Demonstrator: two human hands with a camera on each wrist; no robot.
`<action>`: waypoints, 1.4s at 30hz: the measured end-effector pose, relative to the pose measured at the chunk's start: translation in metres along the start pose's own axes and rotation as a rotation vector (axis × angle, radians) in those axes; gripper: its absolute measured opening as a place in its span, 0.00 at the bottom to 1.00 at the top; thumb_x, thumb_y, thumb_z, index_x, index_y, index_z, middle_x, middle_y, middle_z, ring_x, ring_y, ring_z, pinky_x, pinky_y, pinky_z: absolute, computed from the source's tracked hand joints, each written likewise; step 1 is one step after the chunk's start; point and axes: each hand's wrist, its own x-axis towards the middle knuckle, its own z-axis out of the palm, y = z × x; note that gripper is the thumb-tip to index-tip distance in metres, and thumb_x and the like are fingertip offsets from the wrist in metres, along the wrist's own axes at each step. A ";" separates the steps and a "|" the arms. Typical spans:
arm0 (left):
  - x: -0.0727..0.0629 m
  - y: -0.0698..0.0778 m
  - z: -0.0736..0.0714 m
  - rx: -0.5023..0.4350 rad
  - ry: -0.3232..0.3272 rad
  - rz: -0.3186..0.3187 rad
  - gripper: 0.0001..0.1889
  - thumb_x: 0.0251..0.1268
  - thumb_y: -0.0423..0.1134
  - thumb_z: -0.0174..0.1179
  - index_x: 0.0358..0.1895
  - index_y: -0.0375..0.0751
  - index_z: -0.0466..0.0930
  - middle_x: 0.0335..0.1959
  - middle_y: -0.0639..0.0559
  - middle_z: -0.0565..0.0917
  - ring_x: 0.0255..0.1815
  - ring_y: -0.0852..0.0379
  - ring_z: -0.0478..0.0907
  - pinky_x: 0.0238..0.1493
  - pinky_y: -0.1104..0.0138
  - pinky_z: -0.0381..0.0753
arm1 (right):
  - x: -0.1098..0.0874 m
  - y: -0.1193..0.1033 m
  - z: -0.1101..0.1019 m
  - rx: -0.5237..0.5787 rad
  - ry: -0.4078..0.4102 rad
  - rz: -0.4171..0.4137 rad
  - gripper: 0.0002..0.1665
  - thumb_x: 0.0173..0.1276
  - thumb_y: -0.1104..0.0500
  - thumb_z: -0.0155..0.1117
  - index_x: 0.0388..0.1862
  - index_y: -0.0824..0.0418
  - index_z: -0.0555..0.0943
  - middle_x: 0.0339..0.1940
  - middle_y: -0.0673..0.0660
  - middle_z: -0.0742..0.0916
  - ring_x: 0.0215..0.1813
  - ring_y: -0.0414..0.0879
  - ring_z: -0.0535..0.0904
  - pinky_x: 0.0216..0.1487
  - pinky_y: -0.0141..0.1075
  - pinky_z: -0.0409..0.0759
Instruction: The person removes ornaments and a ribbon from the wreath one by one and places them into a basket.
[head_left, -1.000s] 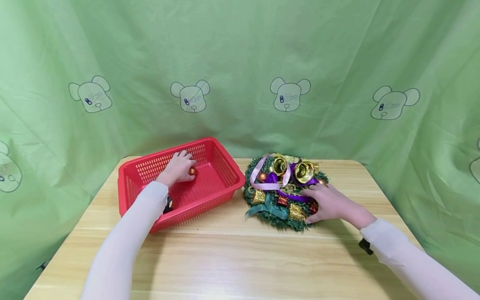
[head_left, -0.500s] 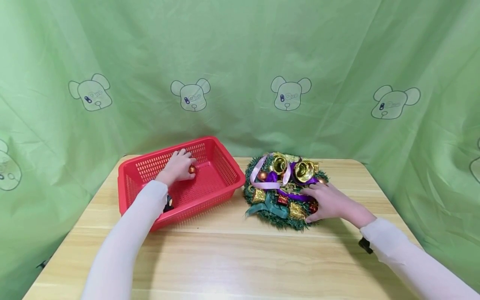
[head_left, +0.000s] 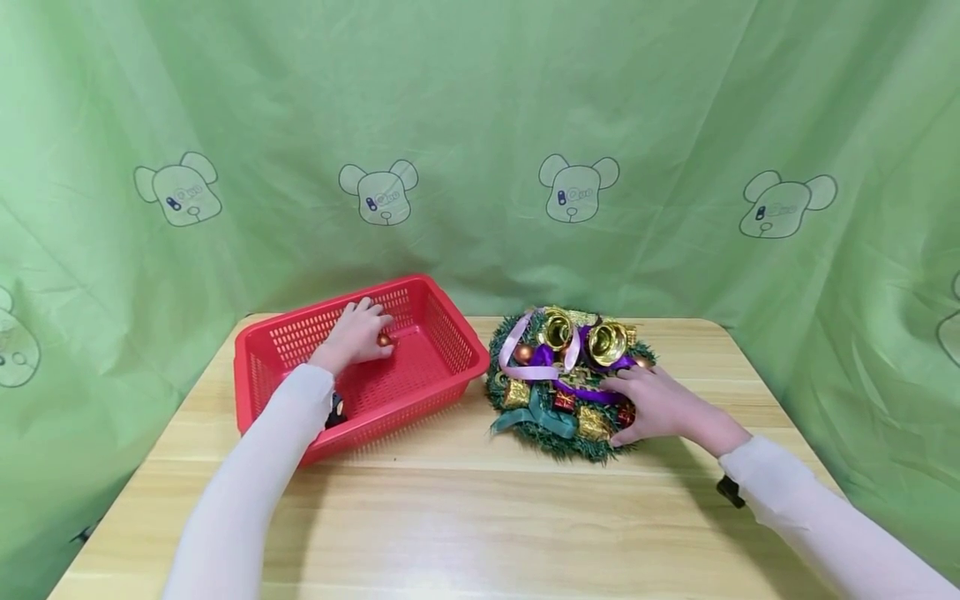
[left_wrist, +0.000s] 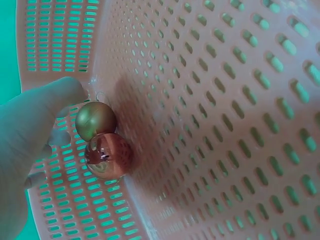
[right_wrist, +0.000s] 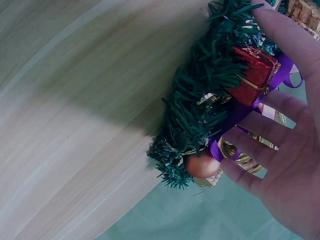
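Note:
In the head view my left hand reaches inside the red plastic basket, fingers spread and loosely bent. A copper ball ornament shows between its thumb and index finger. The left wrist view has two ball ornaments side by side, a matte gold one and a shiny copper one, just beyond the thumb and fingertips, which are not closed round them. My right hand rests on the right edge of a Christmas wreath. Its fingers lie spread over the wreath's greenery, close to a red gift-box ornament and purple ribbon.
Two gold bells, a pink ribbon and a teal ribbon decorate the wreath, right of the basket. Both stand on a wooden table, with a green curtain close behind its back edge.

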 end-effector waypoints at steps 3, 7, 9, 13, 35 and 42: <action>0.000 0.001 -0.002 0.007 0.019 0.013 0.27 0.62 0.48 0.69 0.60 0.37 0.82 0.62 0.35 0.80 0.60 0.39 0.69 0.67 0.42 0.67 | 0.000 0.000 0.000 0.003 0.003 -0.001 0.55 0.42 0.33 0.83 0.64 0.63 0.80 0.59 0.68 0.84 0.62 0.68 0.79 0.67 0.74 0.63; 0.001 0.001 -0.004 0.024 0.039 0.029 0.26 0.62 0.48 0.69 0.59 0.37 0.83 0.60 0.36 0.81 0.58 0.40 0.70 0.65 0.43 0.68 | 0.001 0.000 0.000 0.003 0.001 0.001 0.55 0.41 0.33 0.83 0.64 0.63 0.80 0.60 0.69 0.84 0.62 0.68 0.78 0.67 0.74 0.62; 0.001 0.001 -0.006 0.020 0.039 0.027 0.25 0.62 0.48 0.69 0.59 0.37 0.83 0.60 0.35 0.81 0.59 0.39 0.70 0.66 0.43 0.67 | 0.001 0.000 0.000 0.003 -0.002 0.002 0.55 0.41 0.33 0.83 0.64 0.63 0.80 0.60 0.69 0.83 0.63 0.69 0.78 0.67 0.74 0.62; -0.001 0.002 -0.011 0.007 0.028 0.005 0.26 0.63 0.48 0.68 0.61 0.37 0.82 0.63 0.34 0.79 0.62 0.38 0.70 0.69 0.42 0.66 | 0.001 0.000 0.001 -0.003 -0.007 0.004 0.56 0.42 0.33 0.82 0.64 0.64 0.79 0.60 0.69 0.84 0.62 0.68 0.78 0.67 0.73 0.63; 0.007 -0.010 -0.051 -0.014 0.189 -0.057 0.23 0.63 0.50 0.65 0.57 0.41 0.84 0.52 0.41 0.83 0.55 0.42 0.71 0.57 0.47 0.71 | -0.001 -0.001 0.001 -0.003 -0.001 0.003 0.55 0.42 0.33 0.82 0.64 0.64 0.80 0.59 0.67 0.84 0.62 0.67 0.79 0.65 0.74 0.64; 0.009 -0.009 -0.062 -0.067 0.225 -0.088 0.22 0.63 0.50 0.66 0.56 0.43 0.84 0.50 0.43 0.83 0.55 0.44 0.70 0.57 0.49 0.70 | -0.001 0.000 0.002 -0.002 -0.001 0.005 0.56 0.42 0.32 0.82 0.65 0.63 0.79 0.60 0.69 0.84 0.63 0.68 0.78 0.66 0.74 0.64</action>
